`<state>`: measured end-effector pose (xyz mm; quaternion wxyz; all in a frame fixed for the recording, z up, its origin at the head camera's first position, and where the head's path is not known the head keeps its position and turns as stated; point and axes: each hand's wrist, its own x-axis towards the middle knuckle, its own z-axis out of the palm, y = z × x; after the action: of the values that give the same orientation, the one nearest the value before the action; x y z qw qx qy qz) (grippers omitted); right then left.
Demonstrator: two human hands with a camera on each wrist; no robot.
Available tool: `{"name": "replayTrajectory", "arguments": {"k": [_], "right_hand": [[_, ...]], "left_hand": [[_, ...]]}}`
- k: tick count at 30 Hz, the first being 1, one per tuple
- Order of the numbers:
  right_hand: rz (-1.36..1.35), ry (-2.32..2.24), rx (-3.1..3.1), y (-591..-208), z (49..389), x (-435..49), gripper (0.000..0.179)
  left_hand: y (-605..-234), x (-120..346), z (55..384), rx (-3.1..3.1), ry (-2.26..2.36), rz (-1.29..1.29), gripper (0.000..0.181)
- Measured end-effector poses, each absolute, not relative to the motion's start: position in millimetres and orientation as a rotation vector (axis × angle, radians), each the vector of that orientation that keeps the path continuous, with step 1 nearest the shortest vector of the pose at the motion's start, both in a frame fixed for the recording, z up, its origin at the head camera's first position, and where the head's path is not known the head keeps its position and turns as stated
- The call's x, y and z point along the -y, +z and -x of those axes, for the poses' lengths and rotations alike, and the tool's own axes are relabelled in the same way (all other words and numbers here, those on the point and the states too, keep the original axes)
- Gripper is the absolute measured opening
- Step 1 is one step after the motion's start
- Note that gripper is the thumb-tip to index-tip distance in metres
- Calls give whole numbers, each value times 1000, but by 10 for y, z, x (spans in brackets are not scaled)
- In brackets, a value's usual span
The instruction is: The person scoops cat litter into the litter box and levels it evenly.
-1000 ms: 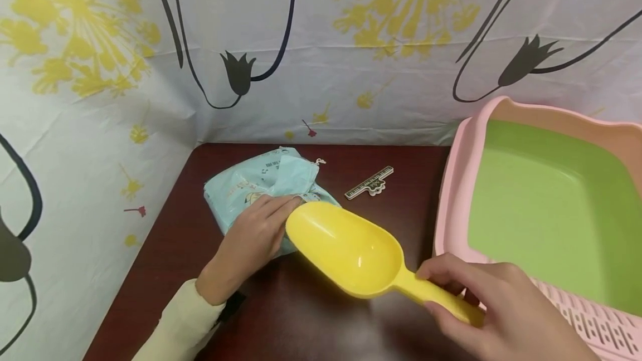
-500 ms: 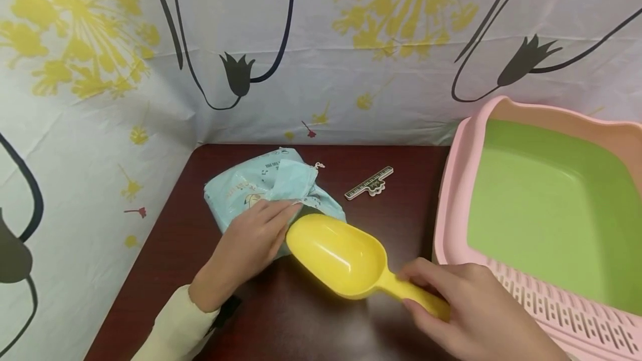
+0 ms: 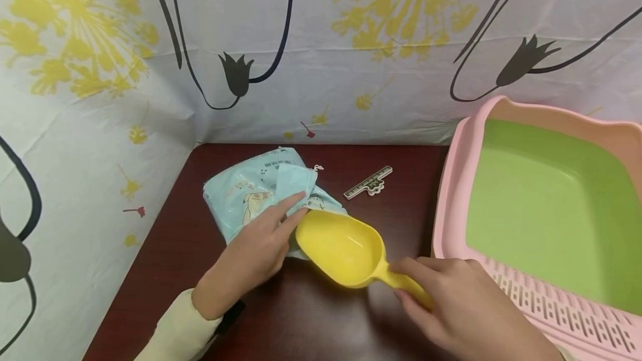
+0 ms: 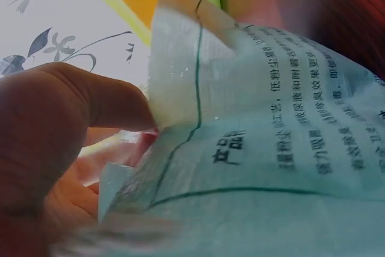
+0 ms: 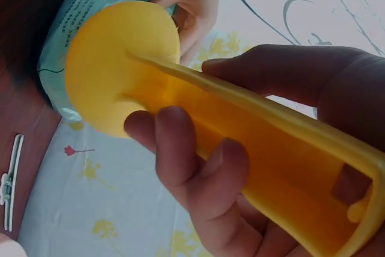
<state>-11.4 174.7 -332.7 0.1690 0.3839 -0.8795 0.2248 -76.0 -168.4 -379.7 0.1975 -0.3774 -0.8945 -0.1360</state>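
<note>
A light blue printed plastic bag [image 3: 251, 194] lies on its side on the table, its open mouth facing me. My left hand [image 3: 256, 255] is at that mouth; in the left wrist view its thumb [image 4: 108, 97] pinches the bag's edge [image 4: 174, 88]. My right hand [image 3: 451, 299] grips the handle of a yellow scoop [image 3: 341, 249]. The scoop's hollow faces up with nothing in it, and its front lip is right at the bag's mouth, partly hidden by the bag's edge. In the right wrist view, fingers [image 5: 204, 179] curl round the hollow handle [image 5: 289, 142].
A pink litter box [image 3: 451, 205] with a green inside stands at the right, its slotted ledge [image 3: 562, 305] close to my right hand. A clip patterned like piano keys [image 3: 368, 183] lies behind the scoop. Patterned cloth [image 3: 321, 49] hangs behind and to the left of the dark red table [image 3: 321, 327].
My right hand has moved left with the scoop, bringing its lip up to the bag's mouth. The left hand's fingers have spread, and the bag's edge lies over the lip.
</note>
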Motion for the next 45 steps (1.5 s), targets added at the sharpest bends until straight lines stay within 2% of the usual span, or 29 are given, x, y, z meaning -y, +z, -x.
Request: {"name": "replayTrajectory", "arguments": {"k": [13, 22, 32, 45], "right_hand": [[-1107, 493, 2545, -3195, 144, -1645, 24], [-1146, 379, 2641, -3085, 154, -1579, 36], [-1183, 315, 2746, -2956, 315, -1450, 45], [-1202, 317, 2791, -2949, 408, -1348, 48]], "left_hand": [[-3827, 1649, 701, 2496, -347, 988, 48], [-3856, 1642, 661, 2466, -463, 1013, 47], [-3913, 1618, 678, 2427, -418, 1074, 57], [-3866, 1594, 647, 2466, -401, 1084, 51]]}}
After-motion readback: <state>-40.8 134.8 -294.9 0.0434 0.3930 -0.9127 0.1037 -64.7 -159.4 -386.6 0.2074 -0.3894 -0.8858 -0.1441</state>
